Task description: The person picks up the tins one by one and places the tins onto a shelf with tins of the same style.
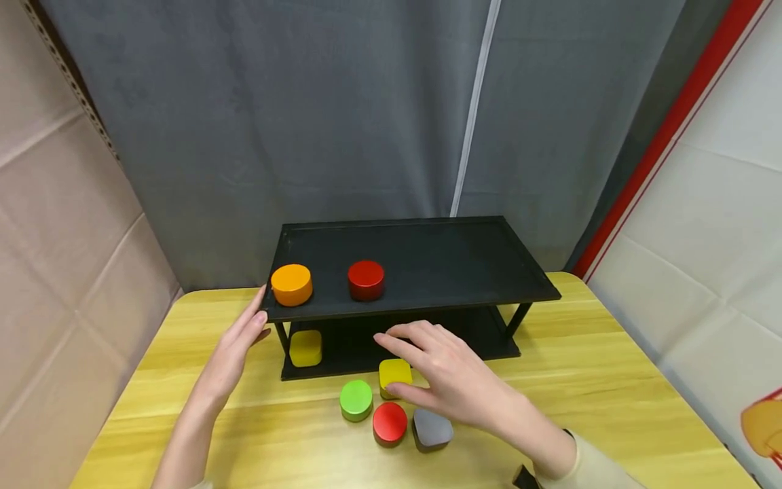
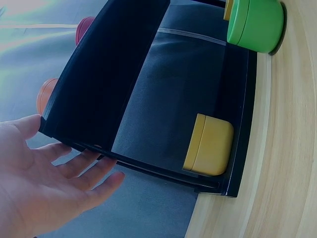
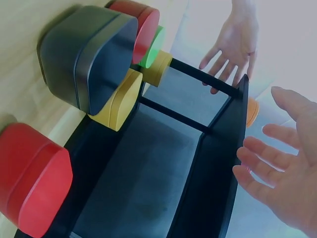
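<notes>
My left hand (image 1: 227,356) touches the left edge of a black two-tier shelf (image 1: 440,265), its fingers straight along the side. An orange round tin (image 1: 292,285) and a dark red round tin (image 1: 366,281) stand on the top tier. On the lower tier, at the left, sits a yellow squarish tin (image 1: 306,349). My right hand (image 1: 452,373) hovers before the shelf with loosely bent fingers and nothing in them. Beneath and beside it on the table are a yellow tin (image 1: 394,377), a green tin (image 1: 356,399), a red tin (image 1: 389,424) and a grey tin (image 1: 432,429).
Another red tin (image 3: 37,178) shows in the right wrist view; my right hand or arm hides it in the head view. A grey curtain (image 1: 366,122) hangs behind the wooden table (image 1: 611,407). Pale cloth walls (image 1: 67,272) flank both sides.
</notes>
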Available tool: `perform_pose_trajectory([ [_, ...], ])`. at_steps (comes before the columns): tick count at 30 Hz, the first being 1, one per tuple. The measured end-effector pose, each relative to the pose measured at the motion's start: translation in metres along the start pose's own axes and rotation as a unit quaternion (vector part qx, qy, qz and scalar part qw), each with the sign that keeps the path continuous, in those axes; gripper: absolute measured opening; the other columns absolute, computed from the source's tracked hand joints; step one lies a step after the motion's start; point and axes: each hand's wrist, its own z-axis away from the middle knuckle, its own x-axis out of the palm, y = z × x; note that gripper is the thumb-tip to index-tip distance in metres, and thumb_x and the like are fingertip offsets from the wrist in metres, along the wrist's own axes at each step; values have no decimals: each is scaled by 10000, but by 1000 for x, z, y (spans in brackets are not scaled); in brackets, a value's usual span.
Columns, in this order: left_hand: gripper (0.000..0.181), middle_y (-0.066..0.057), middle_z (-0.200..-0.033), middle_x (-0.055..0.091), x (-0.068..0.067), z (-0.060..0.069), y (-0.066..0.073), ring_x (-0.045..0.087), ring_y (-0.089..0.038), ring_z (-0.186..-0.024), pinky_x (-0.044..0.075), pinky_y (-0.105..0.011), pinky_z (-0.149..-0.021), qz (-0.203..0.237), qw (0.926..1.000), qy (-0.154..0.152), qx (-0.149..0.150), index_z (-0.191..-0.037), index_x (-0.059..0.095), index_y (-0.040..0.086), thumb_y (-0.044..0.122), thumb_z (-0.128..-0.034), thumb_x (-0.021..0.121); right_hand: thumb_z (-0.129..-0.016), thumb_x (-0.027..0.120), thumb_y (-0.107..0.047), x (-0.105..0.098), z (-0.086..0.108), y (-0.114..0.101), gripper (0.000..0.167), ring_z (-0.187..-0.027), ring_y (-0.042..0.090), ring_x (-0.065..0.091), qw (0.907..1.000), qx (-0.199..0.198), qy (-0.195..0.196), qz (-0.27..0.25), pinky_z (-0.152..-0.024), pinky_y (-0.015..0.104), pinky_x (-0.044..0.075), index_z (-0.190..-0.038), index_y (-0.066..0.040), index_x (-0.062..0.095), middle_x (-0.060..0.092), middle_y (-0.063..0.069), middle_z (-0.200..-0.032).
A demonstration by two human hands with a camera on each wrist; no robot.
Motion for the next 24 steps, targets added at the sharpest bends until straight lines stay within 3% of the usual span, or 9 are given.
perform_pose_trajectory([
  [7, 593, 19, -1757, 46, 2, 2, -1, 122, -364, -1609, 340, 31, -997, -36, 10000, -29, -69, -1656, 113, 345, 451, -1119, 342, -883, 786, -486, 7, 6, -9, 624, -1171, 79, 602, 9982, 342, -485, -15, -927, 264, 569, -1439, -276, 597, 645, -85, -1326],
  [24, 605, -24, -1760, 42, -1, -2, 0, 117, -381, -1604, 347, 33, -987, -27, 10000, 23, 28, -1666, 111, 286, 424, -1124, 341, -940, 718, -458, 33, 18, -8, 523, -1114, 103, 618, 9864, 562, -1522, -246, -945, 315, 579, -1421, -284, 609, 663, -68, -1303],
])
